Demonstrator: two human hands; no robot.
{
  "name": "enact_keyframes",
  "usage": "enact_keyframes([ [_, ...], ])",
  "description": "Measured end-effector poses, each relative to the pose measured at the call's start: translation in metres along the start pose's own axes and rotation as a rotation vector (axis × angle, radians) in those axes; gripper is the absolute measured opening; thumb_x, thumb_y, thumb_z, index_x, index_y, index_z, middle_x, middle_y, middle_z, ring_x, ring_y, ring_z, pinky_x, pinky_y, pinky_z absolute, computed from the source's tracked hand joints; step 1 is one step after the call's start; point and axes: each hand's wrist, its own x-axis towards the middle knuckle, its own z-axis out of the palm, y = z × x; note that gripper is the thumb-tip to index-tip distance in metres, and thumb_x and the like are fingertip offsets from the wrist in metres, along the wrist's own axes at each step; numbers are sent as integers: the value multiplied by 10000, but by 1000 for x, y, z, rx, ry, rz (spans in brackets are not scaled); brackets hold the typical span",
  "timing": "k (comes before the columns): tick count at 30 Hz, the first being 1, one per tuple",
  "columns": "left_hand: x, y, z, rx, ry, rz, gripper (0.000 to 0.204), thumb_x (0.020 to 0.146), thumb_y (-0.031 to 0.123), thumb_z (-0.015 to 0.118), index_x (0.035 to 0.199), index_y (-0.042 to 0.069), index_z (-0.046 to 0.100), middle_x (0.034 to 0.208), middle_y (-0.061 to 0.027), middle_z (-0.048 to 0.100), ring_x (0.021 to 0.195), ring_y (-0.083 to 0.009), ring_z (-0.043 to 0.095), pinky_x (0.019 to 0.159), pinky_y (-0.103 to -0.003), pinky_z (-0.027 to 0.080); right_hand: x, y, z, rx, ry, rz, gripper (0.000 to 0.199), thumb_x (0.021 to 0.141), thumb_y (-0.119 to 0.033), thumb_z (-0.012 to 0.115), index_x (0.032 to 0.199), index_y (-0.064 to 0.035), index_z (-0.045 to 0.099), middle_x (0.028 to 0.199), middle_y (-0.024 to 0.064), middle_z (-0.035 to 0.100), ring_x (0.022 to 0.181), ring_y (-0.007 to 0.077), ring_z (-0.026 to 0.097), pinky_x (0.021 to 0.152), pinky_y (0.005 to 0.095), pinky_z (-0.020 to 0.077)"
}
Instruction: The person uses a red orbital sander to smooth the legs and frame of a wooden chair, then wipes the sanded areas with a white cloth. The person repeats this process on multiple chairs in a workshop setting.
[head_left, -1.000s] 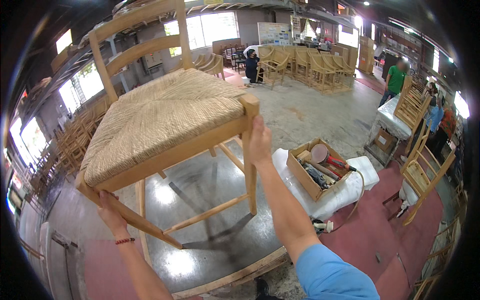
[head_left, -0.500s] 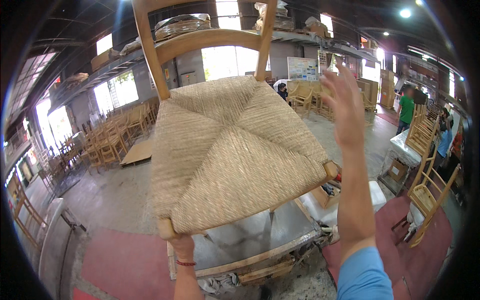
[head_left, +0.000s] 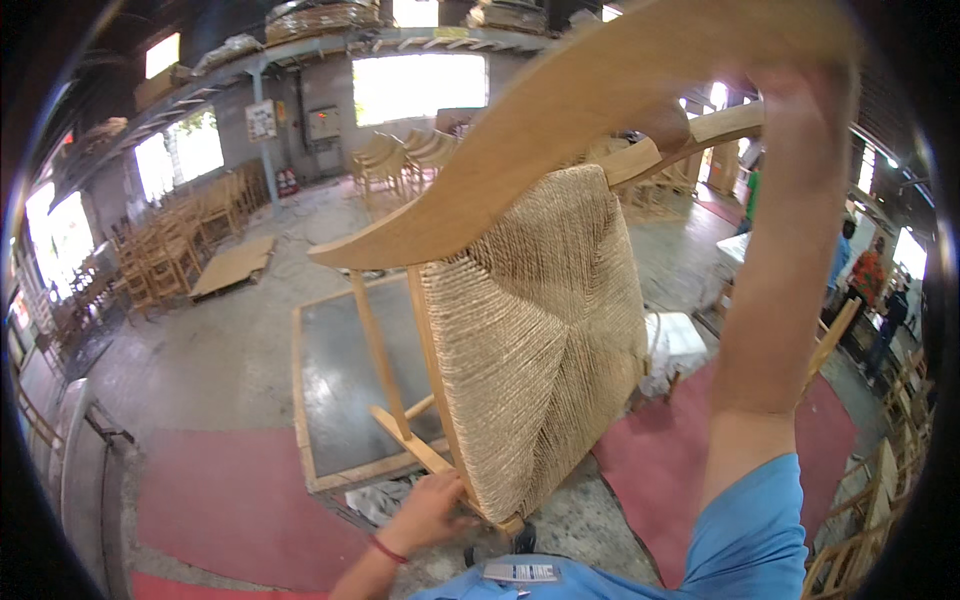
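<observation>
- The step in hand is judged to be the handling of one wooden chair (head_left: 545, 345): it is held tilted in front of the body, with its woven seat (head_left: 590, 285) turned toward the wearer.
- The curved back rail (head_left: 560, 140) is raised close to the camera, and the legs are pointed away toward the left side.
- By the right hand (head_left: 800, 92), the upper right part of the back is reached. Its fingers are mostly hidden and blurred at the wood, so it cannot be told how firmly they are closed.
- By the left hand (head_left: 433, 512), the frame near the lower corner of the seat is touched. The fingers are bent beside the wood; whether they are clamped on it cannot be told.
- Behind the legs, a metal-topped platform (head_left: 345, 350) with a wooden edge is seen. Whether any leg is supported from below cannot be told.
- Red mats (head_left: 235, 500) are laid on the floor, and many other chairs (head_left: 165, 250) are gathered in the left background.
- For any change of this pose, it is judged that a secure hold at both points would be called for, and that room for the long rail and the legs should be kept.
</observation>
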Motion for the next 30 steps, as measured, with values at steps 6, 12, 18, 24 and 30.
enact_keyframes([
  [6, 106, -112, -115, -366, 581, -499, 496, 946, 483, 593, 1181, 47, 620, 1041, -79, 668, 832, -196, 602, 735, -328, 493, -45, -52, -166, -22, 174, 56, 699, 946, -525, 511, 1435, -39, 398, 1315, 200, 521, 1090, 274, 584, 862, 372, 527],
  [12, 248, -188, -89, -1420, 929, -259, 782, 877, 733, 490, 1058, -20, 593, 916, -124, 638, 786, -236, 632, 655, -330, 539, -99, -66, -358, 78, 336, 173, 679, 946, -519, 506, 1407, -26, 435, 1267, 194, 563, 1035, 261, 615, 838, 360, 545],
  [18, 305, -126, -63, -1472, 1092, -182, 336, 909, 378, 614, 928, 52, 534, 859, -83, 585, 784, -207, 611, 672, -331, 556, -143, -46, -545, 319, 469, 310, 662, 946, -514, 500, 1379, -14, 472, 1220, 189, 604, 980, 249, 647, 813, 347, 563],
  [24, 407, 56, -64, -1001, 891, 232, 271, 969, 296, 556, 980, 28, 519, 846, -84, 559, 829, -177, 589, 755, -279, 522, -226, -69, -674, 463, 532, 429, 649, 947, -509, 495, 1351, -1, 510, 1172, 183, 645, 925, 236, 679, 789, 334, 581],
  [30, 548, 218, -84, -1267, 657, 305, 262, 933, 247, 611, 993, -1, 551, 921, -101, 601, 784, -170, 616, 687, -240, 533, -325, -89, -738, 228, 695, 650, 600, 948, -475, 512, 1307, 4, 558, 1118, 159, 684, 885, 221, 700, 780, 334, 590],
])
